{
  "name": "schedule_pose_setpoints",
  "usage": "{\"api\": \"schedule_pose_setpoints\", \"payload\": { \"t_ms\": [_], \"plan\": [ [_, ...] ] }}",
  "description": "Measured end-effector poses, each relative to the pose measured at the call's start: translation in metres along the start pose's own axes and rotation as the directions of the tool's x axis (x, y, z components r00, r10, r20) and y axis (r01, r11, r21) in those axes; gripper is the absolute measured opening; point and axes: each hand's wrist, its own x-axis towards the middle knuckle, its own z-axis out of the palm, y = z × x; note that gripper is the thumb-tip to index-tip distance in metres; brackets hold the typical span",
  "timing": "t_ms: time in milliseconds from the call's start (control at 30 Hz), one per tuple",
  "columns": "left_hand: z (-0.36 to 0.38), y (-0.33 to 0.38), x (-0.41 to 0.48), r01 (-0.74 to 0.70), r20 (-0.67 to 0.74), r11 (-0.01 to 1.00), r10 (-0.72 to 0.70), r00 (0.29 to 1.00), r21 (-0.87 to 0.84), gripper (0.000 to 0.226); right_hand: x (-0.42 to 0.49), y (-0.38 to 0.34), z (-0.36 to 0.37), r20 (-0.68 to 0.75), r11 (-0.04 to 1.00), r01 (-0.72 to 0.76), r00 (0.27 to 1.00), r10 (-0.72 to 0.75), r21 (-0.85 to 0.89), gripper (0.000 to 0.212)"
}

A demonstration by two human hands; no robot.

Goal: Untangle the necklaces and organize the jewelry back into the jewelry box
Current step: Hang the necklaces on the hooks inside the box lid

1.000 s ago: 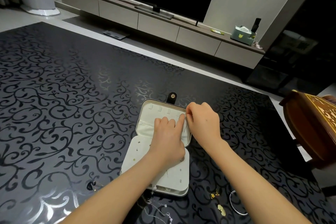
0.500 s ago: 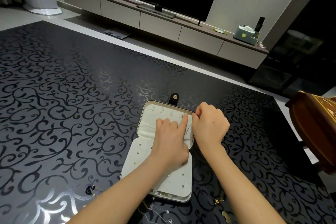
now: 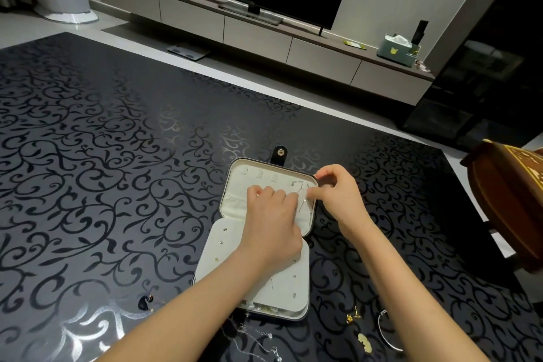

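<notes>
**Jewelry box** (image 3: 219,266): open flat beneath your fingers, lid (image 3: 236,204) facing up, probably so its hooks can be reached

**Necklace** (image 3: 302,202): thin chain on the hook (image 3: 296,184) just beyond your fingertips, trailing down between both hands, likely drawn straight to seat it

**Right hand** (image 3: 340,195): thumb and forefinger pinch the chain, other fingers curled and lifted

**Left hand** (image 3: 273,223): knuckles up, fingers curled onto the lid beside the chain; whether they pinch it cannot be told

**Loose necklaces** (image 3: 255,339): behind your wrists, not yet boxed
</notes>
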Motion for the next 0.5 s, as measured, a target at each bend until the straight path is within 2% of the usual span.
{"api": "schedule_pose_setpoints", "payload": {
  "t_ms": [67,167,300,500],
  "plan": [
    [0.0,0.001,0.0,0.014,0.001,1.0,-0.014,1.0,-0.006,0.015,0.0,0.002,0.003,-0.04,0.999,-0.003,0.999,0.005,0.032,0.032],
    [-0.001,0.001,0.0,0.007,0.008,1.0,-0.006,1.0,-0.013,0.016,-0.001,0.005,0.008,-0.061,0.998,0.064,0.996,-0.065,-0.013,0.038],
    [-0.001,-0.002,0.002,-0.015,0.001,0.999,0.015,1.0,-0.045,0.023,-0.003,0.003,0.008,-0.003,0.993,0.112,0.994,-0.112,-0.027,0.044],
    [-0.001,-0.003,0.003,-0.045,-0.037,0.993,0.042,0.998,-0.105,0.018,-0.01,0.002,-0.005,0.059,0.99,0.136,0.989,-0.138,0.031,0.052]
  ]
}}
